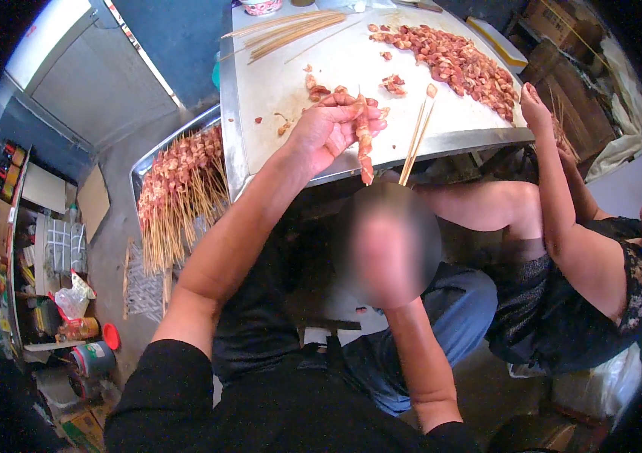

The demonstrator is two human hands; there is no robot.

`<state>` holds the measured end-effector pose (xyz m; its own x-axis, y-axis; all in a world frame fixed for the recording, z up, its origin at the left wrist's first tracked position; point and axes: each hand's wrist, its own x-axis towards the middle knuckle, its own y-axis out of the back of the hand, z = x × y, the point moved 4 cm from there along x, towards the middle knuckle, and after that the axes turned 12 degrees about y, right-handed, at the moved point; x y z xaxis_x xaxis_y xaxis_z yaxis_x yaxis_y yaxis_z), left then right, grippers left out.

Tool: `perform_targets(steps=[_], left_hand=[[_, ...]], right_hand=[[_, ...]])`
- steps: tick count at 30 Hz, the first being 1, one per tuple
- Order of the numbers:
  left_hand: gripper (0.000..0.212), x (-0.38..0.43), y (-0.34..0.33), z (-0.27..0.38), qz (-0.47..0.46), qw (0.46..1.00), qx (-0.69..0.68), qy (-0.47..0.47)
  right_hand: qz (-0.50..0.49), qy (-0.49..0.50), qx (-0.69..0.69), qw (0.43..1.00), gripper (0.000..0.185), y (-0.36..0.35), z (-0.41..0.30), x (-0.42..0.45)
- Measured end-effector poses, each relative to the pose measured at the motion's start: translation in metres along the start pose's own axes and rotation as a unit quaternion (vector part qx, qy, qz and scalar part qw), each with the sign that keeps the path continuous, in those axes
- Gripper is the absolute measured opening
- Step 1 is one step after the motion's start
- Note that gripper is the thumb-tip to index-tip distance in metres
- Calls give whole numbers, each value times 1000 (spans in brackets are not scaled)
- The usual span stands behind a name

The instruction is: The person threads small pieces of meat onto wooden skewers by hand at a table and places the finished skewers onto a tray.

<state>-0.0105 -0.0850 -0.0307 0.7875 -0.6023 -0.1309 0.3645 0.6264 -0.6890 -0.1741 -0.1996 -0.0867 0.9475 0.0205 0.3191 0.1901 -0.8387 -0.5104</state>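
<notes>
My left hand (332, 127) pinches the upper part of a bamboo skewer strung with raw meat (364, 144), just over the table's near edge. My right hand (383, 252) lies under a blurred patch, so its fingers are hidden. Into that patch run the lower end of the meat skewer and several bare bamboo skewers (416, 139), which stand up from the hand. A small meat piece (431, 90) appears at the bare skewers' tips; whether it is stuck on cannot be told. Around my left hand, meat scraps (316, 90) and a small meat clump (393, 85) lie on the white tabletop (275, 73).
A large heap of cut meat (456, 68) covers the table's right side. Loose bamboo skewers (292, 34) lie at the back left. A metal tray (135, 187) of finished meat skewers (182, 170) stands left. Another person's hand (536, 110) is at the right corner. Shelves (21, 226) line the left.
</notes>
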Motion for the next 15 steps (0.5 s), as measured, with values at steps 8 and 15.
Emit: perform_targets(steps=[8,15], left_hand=[[36,-2,-13,-12,-65,995,13,78],[22,-5,-33,-38,-19,985,-75,155]], right_hand=[[51,-3,-143,988,27,16,-1,2],[47,72,-294,952,22,25,-3,-1]])
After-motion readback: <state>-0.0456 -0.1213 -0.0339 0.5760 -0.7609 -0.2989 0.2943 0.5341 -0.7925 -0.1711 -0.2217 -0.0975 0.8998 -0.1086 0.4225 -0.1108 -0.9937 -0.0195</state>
